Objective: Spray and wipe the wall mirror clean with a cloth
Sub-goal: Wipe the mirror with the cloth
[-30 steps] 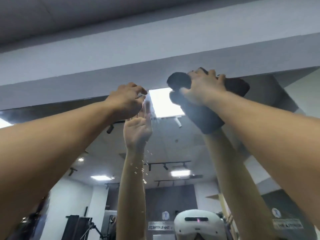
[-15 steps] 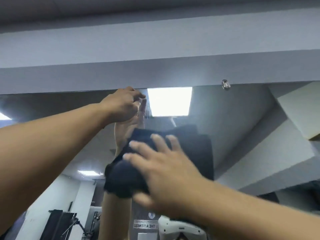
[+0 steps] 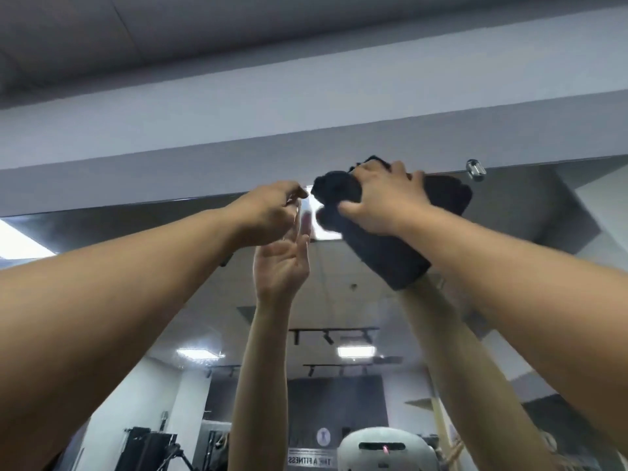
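Since half a second earlier, the right hand point(image 3: 384, 198) had carried the dark cloth point(image 3: 380, 246) from the middle of the glass back up to the top edge of the wall mirror point(image 3: 509, 266). Its fingers curled over the bunched cloth and pressed it onto the glass, just left of the metal mirror clip point(image 3: 475, 169). The left hand point(image 3: 268, 212) stayed near that edge, fingers loosely bent; whether it held a sprayer could not be told. To wipe well, the person probably needed flat, even pressure, overlapping downward passes, and care around the clip so the cloth would not snag.
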The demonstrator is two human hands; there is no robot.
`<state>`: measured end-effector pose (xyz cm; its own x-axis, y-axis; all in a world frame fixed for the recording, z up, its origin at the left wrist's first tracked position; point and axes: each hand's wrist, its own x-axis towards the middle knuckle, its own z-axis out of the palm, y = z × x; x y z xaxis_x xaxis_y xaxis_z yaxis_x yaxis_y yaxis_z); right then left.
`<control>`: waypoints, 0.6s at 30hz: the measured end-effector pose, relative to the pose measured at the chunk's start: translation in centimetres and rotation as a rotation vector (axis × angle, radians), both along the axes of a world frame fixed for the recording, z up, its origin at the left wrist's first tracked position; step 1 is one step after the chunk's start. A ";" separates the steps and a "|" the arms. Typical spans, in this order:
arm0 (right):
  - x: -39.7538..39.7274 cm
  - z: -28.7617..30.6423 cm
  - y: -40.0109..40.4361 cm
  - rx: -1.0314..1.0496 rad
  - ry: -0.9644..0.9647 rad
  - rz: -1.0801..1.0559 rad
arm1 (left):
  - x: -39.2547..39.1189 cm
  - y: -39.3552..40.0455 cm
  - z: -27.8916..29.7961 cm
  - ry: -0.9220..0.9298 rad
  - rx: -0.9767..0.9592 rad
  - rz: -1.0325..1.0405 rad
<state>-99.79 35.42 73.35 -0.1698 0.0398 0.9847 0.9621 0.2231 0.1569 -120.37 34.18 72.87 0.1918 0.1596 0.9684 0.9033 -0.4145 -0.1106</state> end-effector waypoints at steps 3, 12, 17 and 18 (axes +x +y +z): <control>0.4 2.3 0.1 -0.032 0.139 -0.014 | -1.3 -0.3 -0.3 -0.016 0.002 -0.028; -4.5 -6.4 -0.4 0.047 -0.283 -0.002 | -5.6 -0.2 -0.4 -0.028 0.065 0.147; -8.0 -16.0 0.2 0.021 -0.673 0.022 | -6.0 0.7 -1.0 0.016 0.045 0.175; -8.4 -17.3 0.5 0.027 -0.724 0.017 | -6.1 0.8 -1.0 0.018 0.050 0.171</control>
